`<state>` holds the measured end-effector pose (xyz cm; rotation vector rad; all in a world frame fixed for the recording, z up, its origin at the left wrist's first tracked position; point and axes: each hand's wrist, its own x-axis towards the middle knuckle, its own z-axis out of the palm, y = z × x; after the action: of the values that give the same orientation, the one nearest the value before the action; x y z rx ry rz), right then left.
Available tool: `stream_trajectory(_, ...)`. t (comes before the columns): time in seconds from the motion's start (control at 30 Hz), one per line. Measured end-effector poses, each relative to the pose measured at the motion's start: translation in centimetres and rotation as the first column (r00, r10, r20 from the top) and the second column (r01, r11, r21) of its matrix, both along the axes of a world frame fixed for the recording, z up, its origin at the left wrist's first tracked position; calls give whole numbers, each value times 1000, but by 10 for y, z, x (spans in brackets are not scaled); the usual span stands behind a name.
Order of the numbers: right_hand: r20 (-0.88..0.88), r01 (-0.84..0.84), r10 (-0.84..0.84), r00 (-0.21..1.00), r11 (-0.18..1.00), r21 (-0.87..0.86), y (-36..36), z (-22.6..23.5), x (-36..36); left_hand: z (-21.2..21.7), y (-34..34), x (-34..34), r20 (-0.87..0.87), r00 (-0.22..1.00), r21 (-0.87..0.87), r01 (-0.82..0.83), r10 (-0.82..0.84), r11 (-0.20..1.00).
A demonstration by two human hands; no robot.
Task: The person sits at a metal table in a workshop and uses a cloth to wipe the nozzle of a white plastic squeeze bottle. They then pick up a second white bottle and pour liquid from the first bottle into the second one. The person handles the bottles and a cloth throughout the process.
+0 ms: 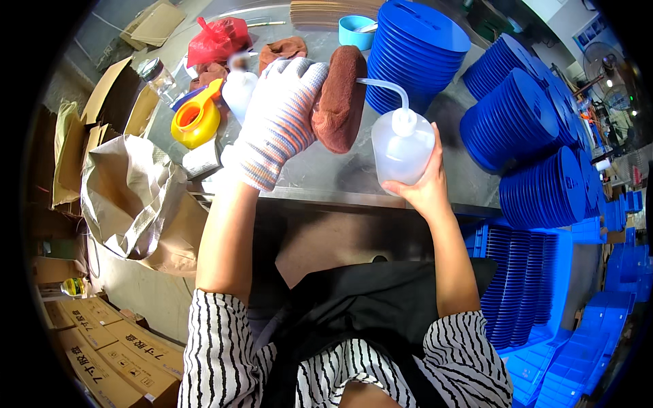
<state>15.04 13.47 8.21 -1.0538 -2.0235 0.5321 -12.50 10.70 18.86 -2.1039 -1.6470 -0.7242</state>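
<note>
Two hands work above the surface [326, 173]: our gloved left hand [279, 122] clasps a brown cloth [339, 98] against the bent spout, while our bare right hand [425, 183] grips the squeeze bottle [403, 146] upright.

The left hand [280, 119] hides the near side of the brown cloth [340, 95], and its glove covers the fingers. The right hand [425, 183] hides the bottle's [403, 146] base. A second bottle [238, 85] behind the glove is blurred (its top especially). The lid stacks [537, 183] run off the right edge.
</note>
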Motion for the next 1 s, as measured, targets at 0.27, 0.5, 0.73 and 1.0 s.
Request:
stream_trajectory(0.27, -31, -86, 84, 996, 993, -75, -8, 8, -16, -14, -19, -36, 18, 997, -6, 75, -75, 997)
stream_trajectory(0.5, 184, -199, 194, 964, 980, 7, -1, 25, -41, -73, -53, -65, 450, 886, -326, 50, 109, 944)
stream_trajectory(0.73, 363, -402, 404, 840, 912, -86, 1, 45, -51, -49, -122, -27, 651, 721, -433, 95, 238, 896)
stream_trajectory(1.0, 585, -424, 355, 729, 906, -22, -23, 43, -59, -183, -186, -15, 949, 195, -305, 370, 247, 878)
